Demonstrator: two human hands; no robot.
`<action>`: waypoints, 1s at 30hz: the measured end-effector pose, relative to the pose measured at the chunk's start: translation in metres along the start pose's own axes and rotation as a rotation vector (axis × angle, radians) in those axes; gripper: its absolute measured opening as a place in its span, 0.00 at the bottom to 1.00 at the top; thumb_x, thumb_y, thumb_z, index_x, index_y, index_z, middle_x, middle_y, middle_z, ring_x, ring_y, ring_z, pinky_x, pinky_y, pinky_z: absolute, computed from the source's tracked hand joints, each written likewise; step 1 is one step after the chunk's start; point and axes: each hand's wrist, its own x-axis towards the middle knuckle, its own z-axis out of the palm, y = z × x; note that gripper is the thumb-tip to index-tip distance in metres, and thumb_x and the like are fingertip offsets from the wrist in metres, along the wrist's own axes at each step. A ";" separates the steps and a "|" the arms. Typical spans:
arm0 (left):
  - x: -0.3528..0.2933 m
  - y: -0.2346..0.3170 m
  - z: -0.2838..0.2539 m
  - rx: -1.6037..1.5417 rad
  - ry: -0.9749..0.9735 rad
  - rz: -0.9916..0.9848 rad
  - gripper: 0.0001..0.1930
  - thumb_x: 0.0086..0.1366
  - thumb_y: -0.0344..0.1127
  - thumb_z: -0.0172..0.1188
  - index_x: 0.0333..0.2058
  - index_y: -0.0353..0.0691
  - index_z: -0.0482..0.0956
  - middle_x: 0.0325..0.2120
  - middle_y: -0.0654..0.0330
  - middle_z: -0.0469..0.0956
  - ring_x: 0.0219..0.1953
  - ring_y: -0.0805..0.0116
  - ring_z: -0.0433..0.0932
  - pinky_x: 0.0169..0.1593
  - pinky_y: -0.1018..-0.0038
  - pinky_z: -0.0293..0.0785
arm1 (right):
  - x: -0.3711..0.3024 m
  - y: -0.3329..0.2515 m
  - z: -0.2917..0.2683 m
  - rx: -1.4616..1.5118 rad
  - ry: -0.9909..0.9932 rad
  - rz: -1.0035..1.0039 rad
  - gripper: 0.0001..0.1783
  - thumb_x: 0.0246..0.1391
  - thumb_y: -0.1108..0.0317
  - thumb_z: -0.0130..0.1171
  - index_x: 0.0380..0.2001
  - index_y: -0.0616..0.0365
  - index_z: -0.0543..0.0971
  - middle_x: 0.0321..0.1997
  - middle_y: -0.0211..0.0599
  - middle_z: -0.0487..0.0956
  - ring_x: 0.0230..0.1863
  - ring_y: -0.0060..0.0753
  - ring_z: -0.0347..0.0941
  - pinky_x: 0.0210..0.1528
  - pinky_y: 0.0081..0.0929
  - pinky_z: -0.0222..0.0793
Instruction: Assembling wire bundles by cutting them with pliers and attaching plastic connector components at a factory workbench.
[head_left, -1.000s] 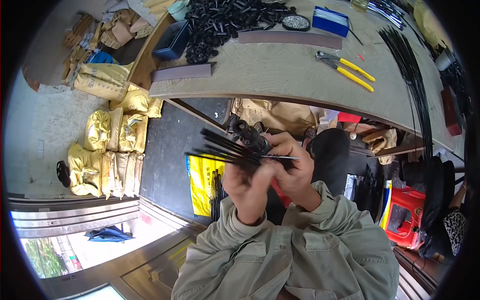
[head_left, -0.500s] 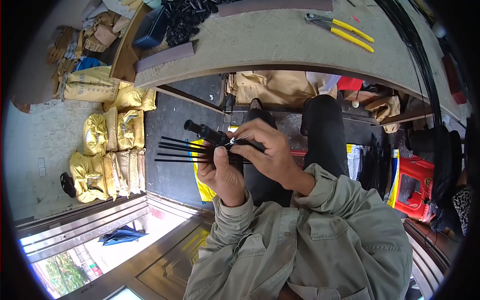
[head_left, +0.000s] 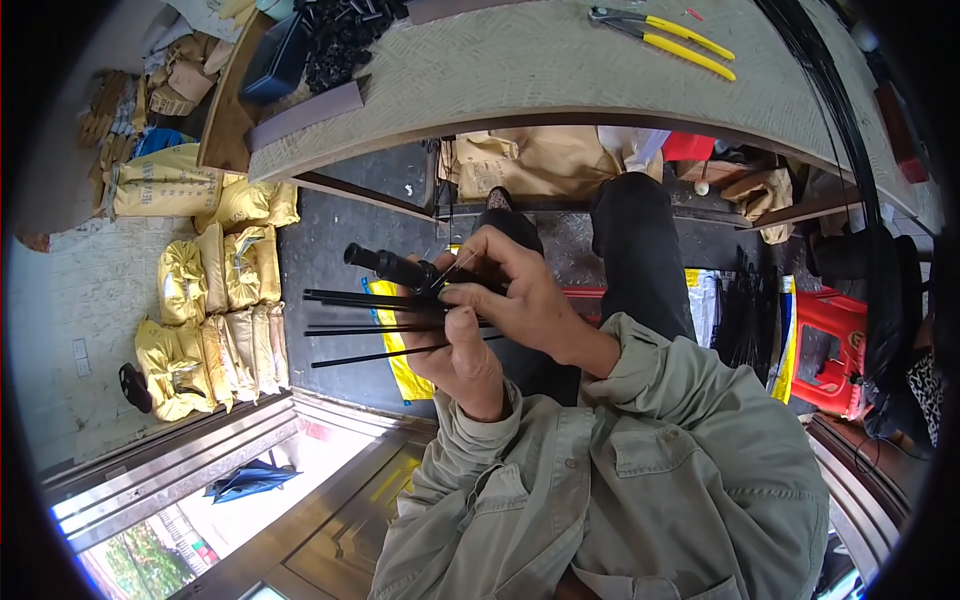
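Over my lap, my left hand (head_left: 466, 365) is closed around several thin black rods (head_left: 350, 330) that fan out to the left, like umbrella ribs. Its thumb points up. A stepped black plastic tube (head_left: 385, 264), resembling an umbrella runner, slants up and left from between my hands. My right hand (head_left: 515, 305) pinches a thin light wire (head_left: 460, 264) where the rods meet the tube. The fingers partly cover that joint, so how the wire runs there cannot be made out.
Ahead stands a workbench (head_left: 500, 75) with yellow-handled pliers (head_left: 680, 42), black plastic parts (head_left: 345, 45) and a blue bin (head_left: 275, 60). Yellow sacks (head_left: 180, 355) are stacked at left. At right are a red plastic stool (head_left: 830, 345) and bundled black rods (head_left: 745, 320).
Both hands have shifted slightly left with the rods and tube. The rods spread differently and tilt more. My left thumb sits lower, and my right fingers have moved over the joint.
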 end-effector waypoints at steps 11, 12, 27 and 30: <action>0.014 -0.004 -0.038 -0.238 -0.091 -0.256 0.22 0.61 0.43 0.53 0.45 0.29 0.66 0.37 0.51 0.74 0.40 0.62 0.73 0.47 0.68 0.69 | -0.005 -0.006 -0.008 0.040 -0.055 -0.214 0.09 0.40 0.73 0.64 0.24 0.65 0.75 0.25 0.37 0.74 0.28 0.21 0.72 0.27 0.20 0.65; 0.016 -0.005 -0.038 -0.269 -0.057 -0.266 0.21 0.61 0.43 0.53 0.45 0.29 0.67 0.37 0.50 0.74 0.40 0.61 0.73 0.48 0.67 0.68 | -0.005 -0.010 -0.009 -0.032 -0.045 -0.214 0.09 0.40 0.73 0.64 0.24 0.65 0.75 0.24 0.36 0.74 0.29 0.21 0.72 0.27 0.19 0.65; 0.006 -0.011 -0.015 -0.072 -0.076 -0.030 0.23 0.63 0.49 0.48 0.42 0.31 0.67 0.38 0.51 0.71 0.42 0.62 0.71 0.50 0.67 0.66 | -0.005 -0.011 -0.012 0.034 -0.126 0.012 0.09 0.41 0.75 0.63 0.28 0.65 0.75 0.24 0.28 0.73 0.27 0.12 0.65 0.27 0.13 0.61; 0.006 -0.009 -0.009 -0.148 -0.089 -0.069 0.23 0.63 0.51 0.48 0.40 0.32 0.67 0.38 0.54 0.69 0.42 0.65 0.69 0.49 0.69 0.65 | -0.009 -0.014 -0.011 -0.013 -0.076 0.107 0.11 0.40 0.75 0.64 0.30 0.65 0.75 0.25 0.28 0.73 0.27 0.12 0.65 0.28 0.13 0.62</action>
